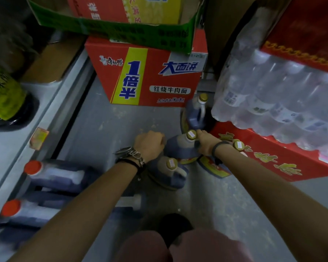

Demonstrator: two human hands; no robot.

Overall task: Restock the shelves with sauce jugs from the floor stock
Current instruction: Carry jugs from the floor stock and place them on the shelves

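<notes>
Several dark sauce jugs with gold caps stand on the grey floor. My right hand [204, 142] grips the handle of the middle jug [180, 148]. My left hand [149, 143] is curled just left of that jug and above the near jug [167, 174]; what its fingers hold is hidden. A far jug [196, 112] stands by the red noodle carton. Another jug cap [238, 145] shows behind my right wrist. Red-capped jugs [55, 174] sit on the low shelf [11, 146] at left.
A red noodle carton [150, 76] with a green carton [121, 29] on top blocks the far aisle. Shrink-wrapped water bottles [273, 95] rest on a red carton [269, 159] at right. A green-labelled bottle [6, 99] stands on the shelf. My knees [178, 246] are at the bottom.
</notes>
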